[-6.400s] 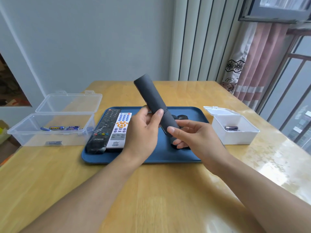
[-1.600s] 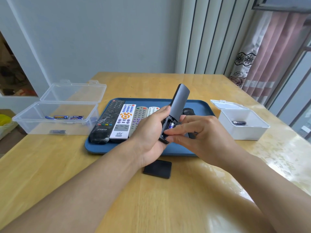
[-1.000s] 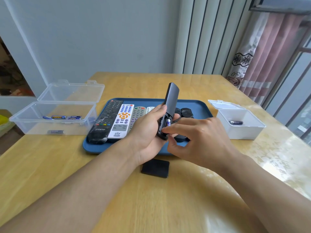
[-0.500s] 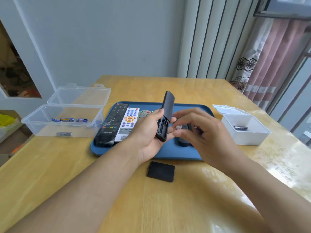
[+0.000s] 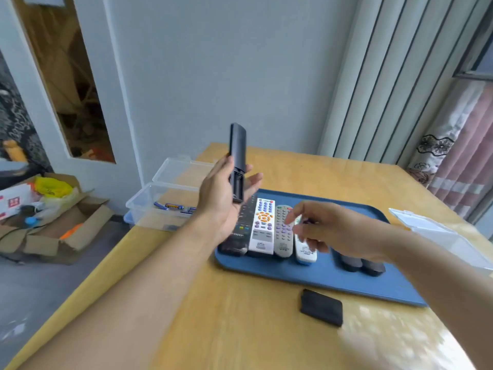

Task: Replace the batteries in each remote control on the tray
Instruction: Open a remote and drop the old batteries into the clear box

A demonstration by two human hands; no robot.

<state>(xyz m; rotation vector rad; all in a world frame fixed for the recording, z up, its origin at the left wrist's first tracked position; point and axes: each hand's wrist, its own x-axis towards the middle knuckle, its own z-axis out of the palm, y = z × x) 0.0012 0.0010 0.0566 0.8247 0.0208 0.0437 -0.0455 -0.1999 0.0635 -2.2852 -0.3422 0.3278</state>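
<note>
progress: black remote [image 5: 237, 158] is open, its battery cover [image 5: 321, 307] lying on the table [image 5: 240, 329] just in front of the blue tray [image 5: 346, 283]; bay looks empty, new cells not in yet.
left: other remotes, incl. white remote [image 5: 262, 228], sit untouched on tray.
left hand [image 5: 224, 193]: grasping black remote upright, left of the tray and above the clear battery box [image 5: 160, 206].
right hand [image 5: 324, 229]: over the tray, fingers curled; blurred, cannot tell if it holds a cell.
vs earlier: right hand off the bay; view swung left.
</note>
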